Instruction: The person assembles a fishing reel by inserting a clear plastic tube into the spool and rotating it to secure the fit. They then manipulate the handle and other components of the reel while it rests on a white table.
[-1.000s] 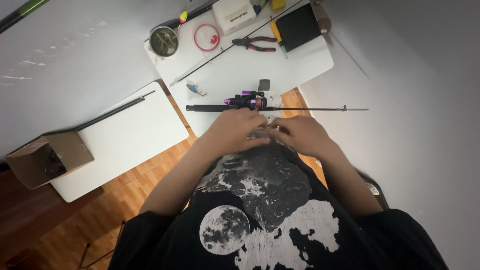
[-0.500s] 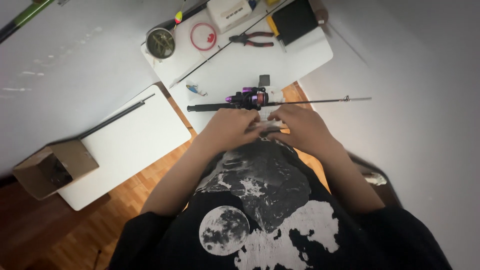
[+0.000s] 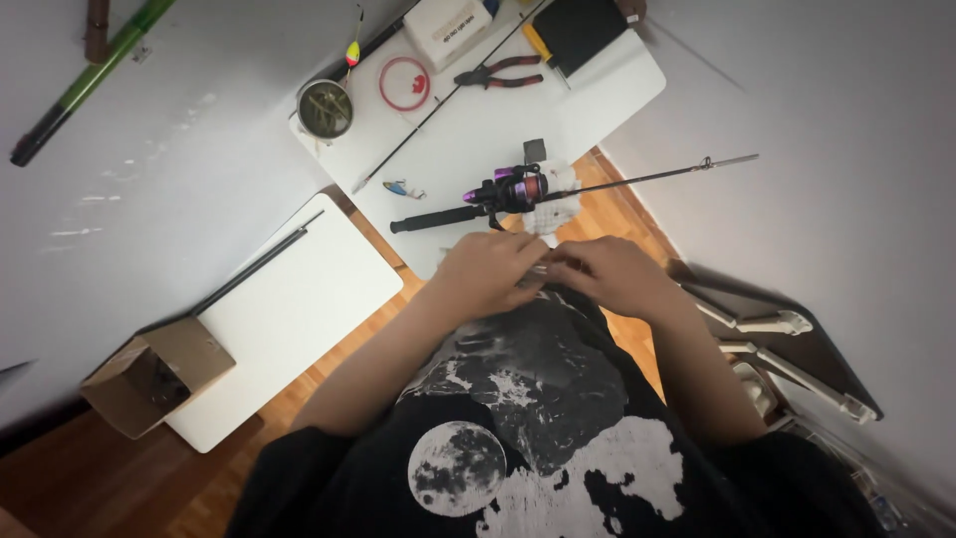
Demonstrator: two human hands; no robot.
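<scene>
Just beyond both hands, fishing rod point(image 3: 518, 191) on table point(image 3: 468, 130), left hand point(image 3: 488, 274) and right hand point(image 3: 609, 276) fingertips pinched together.

White table point(image 3: 478, 130) under rod point(image 3: 558, 189), pliers point(image 3: 503, 73)

Whatever small pale thing my left hand point(image 3: 488, 274) and right hand point(image 3: 609, 274) pinch between them, just below the fishing rod point(image 3: 518, 189), is covered by my fingers and too small to tell. Above the rod, the black case point(image 3: 583, 30) is cut off by the top edge.
</scene>
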